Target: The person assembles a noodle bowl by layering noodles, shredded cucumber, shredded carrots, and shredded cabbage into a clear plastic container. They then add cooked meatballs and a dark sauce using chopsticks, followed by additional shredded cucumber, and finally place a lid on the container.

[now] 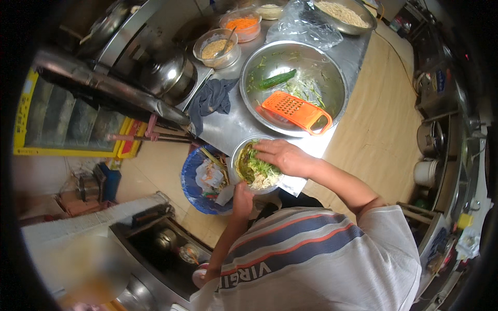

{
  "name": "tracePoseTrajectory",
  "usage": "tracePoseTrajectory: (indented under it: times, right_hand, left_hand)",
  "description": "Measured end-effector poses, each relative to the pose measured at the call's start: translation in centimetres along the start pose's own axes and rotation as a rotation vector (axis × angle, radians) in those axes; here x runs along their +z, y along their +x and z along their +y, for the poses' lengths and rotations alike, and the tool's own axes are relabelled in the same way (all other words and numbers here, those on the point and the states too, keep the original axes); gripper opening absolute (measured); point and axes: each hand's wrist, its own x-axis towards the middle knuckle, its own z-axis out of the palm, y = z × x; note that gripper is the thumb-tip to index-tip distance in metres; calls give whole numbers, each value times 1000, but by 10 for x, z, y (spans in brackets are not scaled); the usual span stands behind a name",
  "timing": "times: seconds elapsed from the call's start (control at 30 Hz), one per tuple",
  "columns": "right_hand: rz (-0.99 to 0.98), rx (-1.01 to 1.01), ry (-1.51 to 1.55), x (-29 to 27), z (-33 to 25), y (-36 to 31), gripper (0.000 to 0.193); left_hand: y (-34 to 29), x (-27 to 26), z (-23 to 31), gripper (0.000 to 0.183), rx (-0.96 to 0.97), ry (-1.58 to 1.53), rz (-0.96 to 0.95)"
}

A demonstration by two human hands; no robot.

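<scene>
Close to my body is a metal bowl (234, 156) holding pale shredded food, green shreds (258, 165) and a dark green part along its left side. My left hand (242, 199) is closed on the bowl's near left rim. Over the bowl's right side reaches my right hand (287, 157), its fingers stretched out and touching the green shreds; what lies under them is hidden. Beyond it, a large steel basin (248, 98) holds a cucumber piece (277, 80) and scattered shreds. An orange grater (290, 110) leans across that basin's near rim.
A blue-lined bin (190, 191) with scraps stands left of the bowl. On the metal table lie a dark cloth (211, 98), a tub of crumbly tan food with a spoon (217, 50), a tub of shredded carrot (242, 25), a plastic bag (306, 28) and a pan of pale food (344, 14).
</scene>
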Motion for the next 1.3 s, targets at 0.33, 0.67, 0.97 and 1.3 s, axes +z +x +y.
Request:
tracePoseTrajectory:
  times: [0.33, 0.67, 0.97, 1.3]
  right_hand:
    - [-86, 18, -47, -18, -31, -16, 31]
    - [127, 90, -173, -40, -113, -61, 31]
    - [1035, 719, -234, -60, -228, -223, 33]
    - [1360, 1143, -422, -46, -333, -410, 17]
  left_hand:
    - [-32, -5, 31, 28, 59, 528, 84]
    - [-59, 62, 42, 46, -84, 310, -167]
    - [-87, 84, -12, 48, -395, 418, -399]
    - [-157, 182, -168, 47, -629, 583, -738]
